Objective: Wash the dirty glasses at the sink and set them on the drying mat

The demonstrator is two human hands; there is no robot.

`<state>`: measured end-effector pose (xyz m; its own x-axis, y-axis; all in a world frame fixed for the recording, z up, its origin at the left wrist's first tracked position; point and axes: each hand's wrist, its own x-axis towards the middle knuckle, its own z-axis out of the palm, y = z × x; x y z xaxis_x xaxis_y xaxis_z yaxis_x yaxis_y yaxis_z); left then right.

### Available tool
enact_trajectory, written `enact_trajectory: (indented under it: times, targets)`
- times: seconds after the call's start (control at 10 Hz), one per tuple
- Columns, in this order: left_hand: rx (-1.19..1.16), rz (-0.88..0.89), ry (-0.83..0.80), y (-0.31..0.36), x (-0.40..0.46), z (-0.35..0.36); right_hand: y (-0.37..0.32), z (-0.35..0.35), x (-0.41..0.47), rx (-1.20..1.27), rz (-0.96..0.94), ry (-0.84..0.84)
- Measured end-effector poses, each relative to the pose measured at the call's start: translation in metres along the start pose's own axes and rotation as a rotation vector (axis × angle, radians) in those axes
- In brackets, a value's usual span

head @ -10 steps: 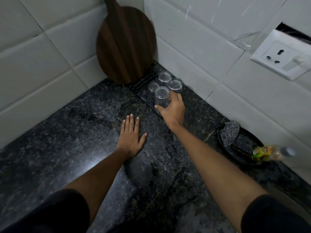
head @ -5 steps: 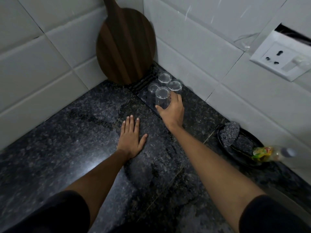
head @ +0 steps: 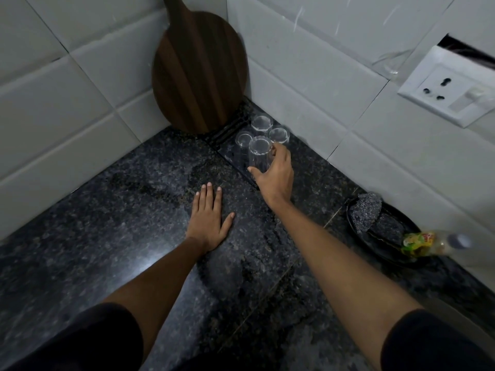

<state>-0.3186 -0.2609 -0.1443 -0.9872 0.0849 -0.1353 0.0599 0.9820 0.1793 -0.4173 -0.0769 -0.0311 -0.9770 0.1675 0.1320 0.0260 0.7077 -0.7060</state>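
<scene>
Several clear glasses stand upside down on a dark ribbed drying mat (head: 227,135) in the corner of the black granite counter. My right hand (head: 276,175) grips the nearest glass (head: 259,153), thumb on its left side, fingers behind it. Three more glasses stand behind: one at the back (head: 262,123), one to the right (head: 279,134), one to the left (head: 243,139). My left hand (head: 209,218) rests flat on the counter, fingers straight, a short way in front of the mat.
A round wooden cutting board (head: 198,73) leans in the tiled corner behind the mat. At right a black dish (head: 385,245) holds scrubbers (head: 367,212), with a soap bottle (head: 428,242) beside it. A wall socket (head: 450,89) sits upper right.
My right hand has stayed on the nearest glass with barely any shift. The left hand has not moved.
</scene>
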Motion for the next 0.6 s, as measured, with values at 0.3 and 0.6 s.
enact_trajectory:
  times: [0.3,0.6]
  targets:
    - [-0.043,-0.026,-0.033,0.002,0.001,-0.011,0.016,-0.012,-0.008,-0.026,-0.004,-0.068]
    - [-0.165,0.071,0.135,0.028,0.017,-0.067,0.014,-0.044,-0.022,-0.115,-0.037,-0.055]
